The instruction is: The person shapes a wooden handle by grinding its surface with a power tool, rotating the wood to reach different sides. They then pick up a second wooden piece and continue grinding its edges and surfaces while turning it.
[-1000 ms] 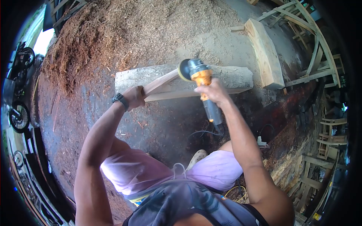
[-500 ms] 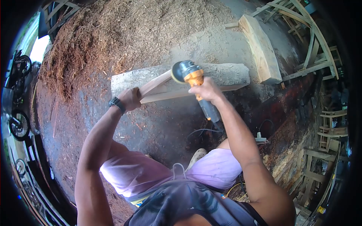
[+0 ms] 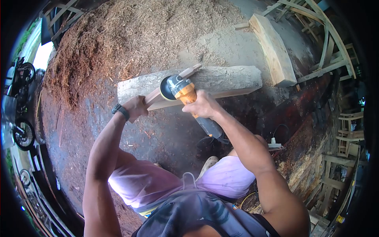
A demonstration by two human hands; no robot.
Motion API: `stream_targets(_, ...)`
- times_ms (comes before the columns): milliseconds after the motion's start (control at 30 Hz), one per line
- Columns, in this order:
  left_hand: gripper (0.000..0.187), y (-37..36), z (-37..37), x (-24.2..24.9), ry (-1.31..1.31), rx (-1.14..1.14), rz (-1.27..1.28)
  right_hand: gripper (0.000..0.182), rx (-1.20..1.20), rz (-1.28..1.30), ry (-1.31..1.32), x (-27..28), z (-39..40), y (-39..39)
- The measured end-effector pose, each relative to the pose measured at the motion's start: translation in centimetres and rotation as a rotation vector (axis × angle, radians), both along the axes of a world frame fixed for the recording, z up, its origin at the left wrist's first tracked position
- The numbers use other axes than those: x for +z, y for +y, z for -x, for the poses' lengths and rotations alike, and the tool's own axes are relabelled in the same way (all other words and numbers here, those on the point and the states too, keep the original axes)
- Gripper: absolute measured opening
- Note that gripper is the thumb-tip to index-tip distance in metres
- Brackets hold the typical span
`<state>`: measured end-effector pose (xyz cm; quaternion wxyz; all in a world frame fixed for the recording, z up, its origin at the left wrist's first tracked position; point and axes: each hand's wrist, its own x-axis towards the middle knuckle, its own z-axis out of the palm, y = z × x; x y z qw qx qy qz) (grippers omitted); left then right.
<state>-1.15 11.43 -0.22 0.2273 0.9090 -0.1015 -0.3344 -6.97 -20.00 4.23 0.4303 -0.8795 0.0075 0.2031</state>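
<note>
The 2 hands are both closed: the left hand (image 3: 136, 108) wraps the near end of a wooden strip (image 3: 153, 97), and the right hand (image 3: 202, 104) grips the body of an orange-and-black power tool (image 3: 184, 91). The strip slants over a log (image 3: 231, 79), its tip reaching about the log's far edge. The tool's disc (image 3: 166, 89) overlaps the strip's middle; whether they touch, I cannot tell. Dark floor (image 3: 169, 134) opens between the log's near edge and the legs. Shavings (image 3: 130, 35) spread beyond the far edge; a narrow gap separates the log's right end from a squared beam (image 3: 273, 51).
</note>
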Motion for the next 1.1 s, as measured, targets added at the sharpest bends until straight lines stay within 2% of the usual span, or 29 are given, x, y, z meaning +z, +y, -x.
stream_targets(167, 0.044, 0.2, -0.4, 0.0, 0.033, -0.018, 0.013, 0.044, -0.034, 0.011, -0.021, -0.1, -0.4, -1.7)
stream_targets(233, 0.044, 0.2, -0.6, 0.0, 0.025, -0.030, 0.026, 0.042, -0.133, -0.044, 0.044, -0.7, -1.3, -3.5)
stream_targets(267, 0.044, 0.2, -0.6, 0.1, 0.031, -0.030, 0.036, 0.027, -0.166, -0.096, 0.004, -0.9, -1.7, -4.5)
stream_targets(433, 0.045, 0.4, -0.3, -0.8, 0.048, -0.002, 0.045, 0.023, -0.348, -0.076, -0.024, -1.0, -3.2, -7.4)
stream_targets(500, 0.050, 0.6, 0.0, -1.1, -0.098, -0.087, 0.069, 0.022, -0.381, -0.187, -0.047, -0.6, -3.2, -7.6)
stream_targets(633, 0.052, 1.1, 0.2, -0.1, -0.090, -0.072, 0.102, 0.028, -0.321, -0.267, -0.084, 0.3, -2.5, -6.5)
stream_targets(700, 0.051, 1.6, -0.4, -0.2, 0.012, -0.156, 0.254, 0.028, -0.284, -0.282, -0.109, 0.3, -2.0, -5.3)
stream_targets(733, 0.051, 1.6, -0.3, -0.2, 0.013, -0.156, 0.249, 0.029, -0.249, -0.292, -0.135, 0.4, -1.7, -4.7)
stream_targets(833, 0.046, 1.3, 0.2, -0.6, 0.173, -0.028, 0.304, 0.031, -0.174, -0.162, -0.114, 1.1, -0.7, -2.8)
stream_targets(900, 0.049, 1.3, 0.1, -1.8, 0.352, 0.131, 0.424, 0.032, -0.142, -0.226, -0.110, -0.3, -0.3, -2.2)
stream_targets(1033, 0.047, 0.7, 0.3, -2.3, 0.296, 0.080, 0.284, 0.037, -0.061, -0.113, -0.051, 0.1, 0.9, -0.6)
stream_targets(1100, 0.039, 0.1, 0.7, -1.7, 0.236, 0.097, 0.111, 0.044, 0.003, -0.065, -0.072, 0.4, 1.4, 0.1)
